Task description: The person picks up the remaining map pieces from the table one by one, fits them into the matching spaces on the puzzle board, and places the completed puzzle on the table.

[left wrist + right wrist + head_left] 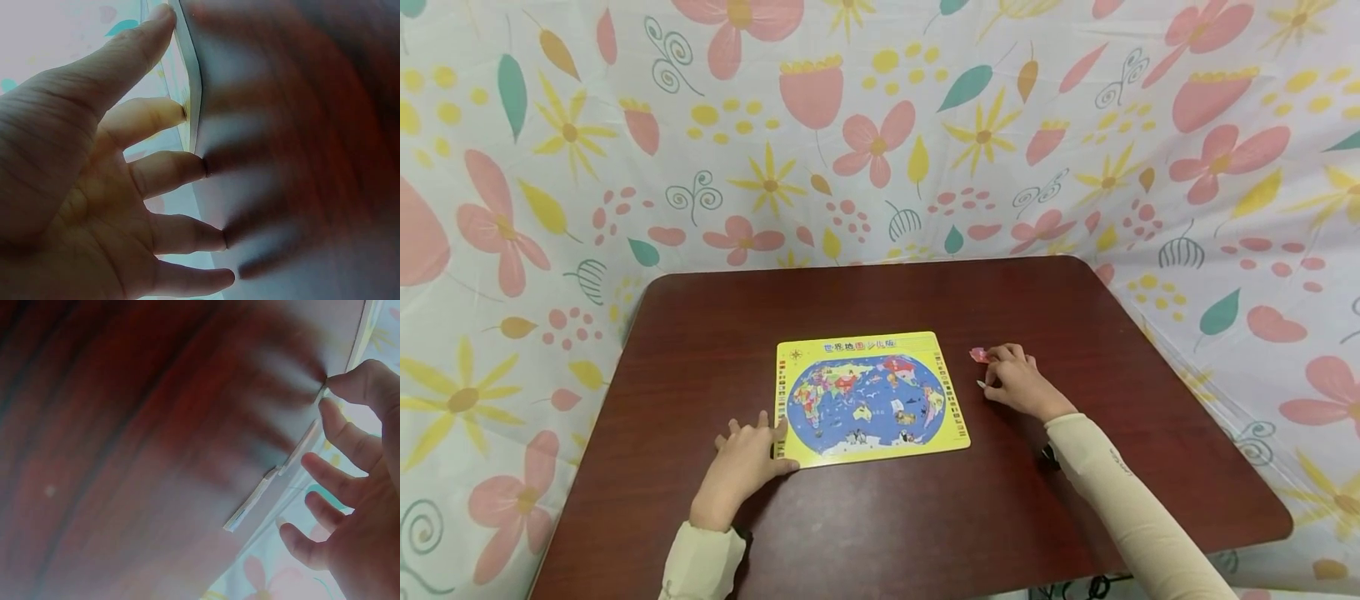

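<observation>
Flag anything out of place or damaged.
A pink piece lies loose on the table, beside the map board rather than on it, near the right hand. No spill or damage stands out.

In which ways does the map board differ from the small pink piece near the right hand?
The map board is much larger than the pink piece. The board has a yellow border around a mostly blue map, while the piece looks pinkish red. The left hand touches the board; the piece lies by the right hand. Both lie on the brown table.
</observation>
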`<action>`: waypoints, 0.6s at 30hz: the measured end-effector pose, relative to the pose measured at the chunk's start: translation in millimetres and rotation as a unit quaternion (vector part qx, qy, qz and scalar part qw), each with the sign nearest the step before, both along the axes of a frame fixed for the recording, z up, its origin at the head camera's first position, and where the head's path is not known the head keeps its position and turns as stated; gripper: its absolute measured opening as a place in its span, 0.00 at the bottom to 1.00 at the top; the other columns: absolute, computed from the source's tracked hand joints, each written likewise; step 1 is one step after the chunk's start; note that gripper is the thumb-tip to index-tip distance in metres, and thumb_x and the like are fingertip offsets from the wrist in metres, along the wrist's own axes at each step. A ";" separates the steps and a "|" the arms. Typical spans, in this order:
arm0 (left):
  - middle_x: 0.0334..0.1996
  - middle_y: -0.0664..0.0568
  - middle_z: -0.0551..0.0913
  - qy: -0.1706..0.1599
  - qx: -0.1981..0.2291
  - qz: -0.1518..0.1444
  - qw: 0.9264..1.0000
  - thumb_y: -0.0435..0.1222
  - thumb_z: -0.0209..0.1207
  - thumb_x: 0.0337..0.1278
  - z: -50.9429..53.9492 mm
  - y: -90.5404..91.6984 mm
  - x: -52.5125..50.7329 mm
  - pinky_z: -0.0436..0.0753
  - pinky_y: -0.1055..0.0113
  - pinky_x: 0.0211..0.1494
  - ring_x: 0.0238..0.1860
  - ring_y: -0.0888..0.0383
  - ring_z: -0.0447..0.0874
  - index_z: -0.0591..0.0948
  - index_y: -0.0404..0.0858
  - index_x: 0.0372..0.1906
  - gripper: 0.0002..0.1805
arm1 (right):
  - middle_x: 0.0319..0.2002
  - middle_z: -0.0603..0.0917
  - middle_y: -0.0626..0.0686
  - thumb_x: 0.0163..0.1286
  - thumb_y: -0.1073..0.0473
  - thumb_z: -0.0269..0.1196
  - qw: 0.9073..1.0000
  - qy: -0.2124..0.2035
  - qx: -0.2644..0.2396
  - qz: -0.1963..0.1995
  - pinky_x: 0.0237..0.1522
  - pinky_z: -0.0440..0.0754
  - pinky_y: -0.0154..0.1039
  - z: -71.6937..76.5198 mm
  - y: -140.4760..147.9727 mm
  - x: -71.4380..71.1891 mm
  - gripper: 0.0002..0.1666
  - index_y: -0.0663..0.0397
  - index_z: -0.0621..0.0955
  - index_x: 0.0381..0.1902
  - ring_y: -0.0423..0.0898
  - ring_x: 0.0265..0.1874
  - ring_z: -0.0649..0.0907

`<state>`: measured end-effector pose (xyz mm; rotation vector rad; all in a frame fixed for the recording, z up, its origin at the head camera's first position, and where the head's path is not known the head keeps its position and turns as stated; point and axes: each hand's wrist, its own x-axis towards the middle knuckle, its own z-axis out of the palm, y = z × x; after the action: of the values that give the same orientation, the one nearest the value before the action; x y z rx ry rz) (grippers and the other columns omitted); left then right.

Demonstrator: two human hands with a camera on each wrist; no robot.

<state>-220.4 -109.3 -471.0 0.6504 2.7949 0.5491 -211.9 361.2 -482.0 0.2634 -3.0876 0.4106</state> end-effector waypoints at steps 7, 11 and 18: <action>0.65 0.21 0.69 -0.004 0.001 0.002 1.000 0.47 0.75 0.52 -2.0 0.0 0.5 0.64 0.18 0.51 0.58 0.09 0.60 0.78 0.33 0.66 0.38 | 0.62 0.72 0.73 0.60 0.63 0.70 1.000 -0.005 -0.011 -0.002 0.58 0.55 0.75 0.5 -1.9 0.7 0.13 0.47 0.81 0.19 0.72 0.66 0.60; 0.65 0.21 0.69 -0.002 0.003 0.001 1.000 0.47 0.75 0.52 -1.2 0.1 -0.3 0.64 0.19 0.51 0.58 0.09 0.60 0.78 0.33 0.66 0.39 | 0.64 0.71 0.74 0.58 0.62 0.71 1.000 0.011 0.018 0.007 0.58 0.54 0.76 1.0 -2.7 -0.3 0.14 0.46 0.80 0.17 0.72 0.67 0.59; 0.65 0.21 0.68 -0.002 0.004 0.003 1.000 0.47 0.75 0.52 -2.1 -0.2 0.4 0.64 0.19 0.52 0.59 0.09 0.59 0.77 0.33 0.67 0.39 | 0.65 0.69 0.75 0.58 0.61 0.71 0.999 0.015 0.025 0.012 0.59 0.54 0.76 0.8 -1.9 0.4 0.14 0.46 0.79 0.17 0.72 0.68 0.58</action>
<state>-219.9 -109.5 -473.1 0.6412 2.7937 0.5615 -211.5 359.3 -481.2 0.3060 -3.0716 0.3268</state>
